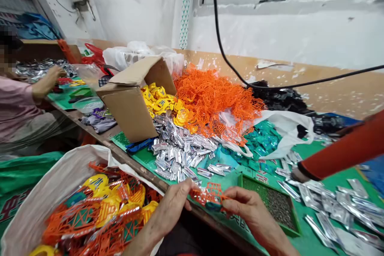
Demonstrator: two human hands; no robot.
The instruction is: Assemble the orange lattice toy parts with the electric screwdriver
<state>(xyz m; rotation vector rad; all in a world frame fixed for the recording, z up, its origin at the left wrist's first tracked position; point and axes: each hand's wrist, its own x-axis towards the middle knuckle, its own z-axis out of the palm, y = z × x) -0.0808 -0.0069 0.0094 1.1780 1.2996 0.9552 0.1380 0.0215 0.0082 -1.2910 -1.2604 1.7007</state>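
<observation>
Between my two hands is an orange plastic lattice piece [214,190], with shiny silver along one side and a dark green part at its lower edge. My left hand [172,204] is closed at the piece's left end. Thumb and fingers of my right hand [250,208] pinch its right end. Just beyond the piece lies a heap of silver foil-like strips [180,152]. Close to my right hand sits a green tray [295,226] with many small dark grey bits in it. Beside my left arm, a white sack [99,153] holds orange lattice pieces with yellow, green and silver parts.
A cardboard box [129,108] lies tipped, with yellow parts [162,102] spilling out. Behind are orange lattice pieces [213,96] and teal parts [265,138]. From the right, another person's red sleeve [345,148] reaches silver strips. A person [18,108] works at left. A black cable [220,44] hangs overhead.
</observation>
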